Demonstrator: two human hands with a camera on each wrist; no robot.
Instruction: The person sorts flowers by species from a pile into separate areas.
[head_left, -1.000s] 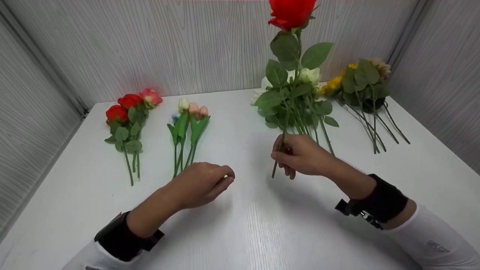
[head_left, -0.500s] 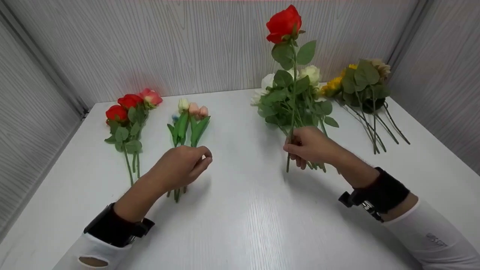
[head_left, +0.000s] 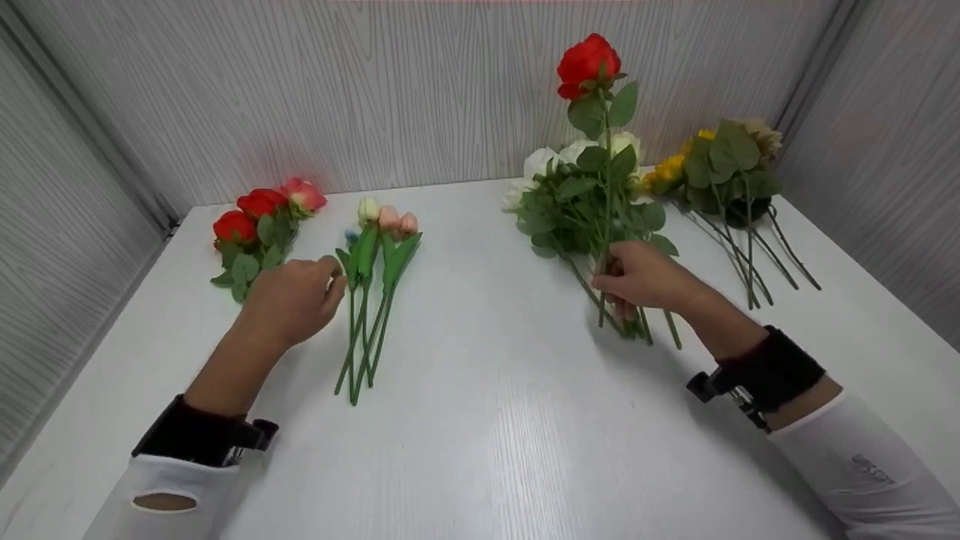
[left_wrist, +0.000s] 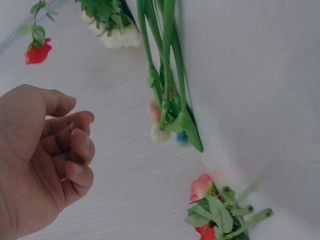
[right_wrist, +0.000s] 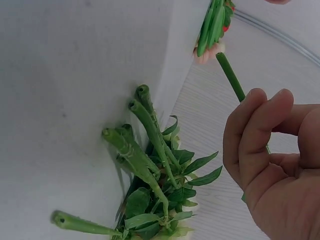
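Observation:
My right hand (head_left: 637,277) pinches the lower stem of a red rose (head_left: 589,66), which stands upright over the bunch of white roses (head_left: 541,163). In the right wrist view, the cut end of its stem (right_wrist: 230,75) sticks out past my curled fingers. My left hand (head_left: 292,304) holds nothing, its fingers loosely bent, as the left wrist view also shows. In the head view it covers the stems of the red and pink roses (head_left: 234,225) at the left. Just right of its fingertips lie the tulips (head_left: 369,247), with white, peach and blue heads.
Yellow and beige flowers (head_left: 731,150) lie at the back right, their stems toward me. A grained back wall (head_left: 442,97) rises behind the white table (head_left: 465,420), with side panels left and right. Each wrist wears a black strap (head_left: 772,375) with a small camera.
My left hand has moved left and away from me, past the tulips to the red and pink roses. The right hand has shifted slightly right and away, the red rose lowering with it.

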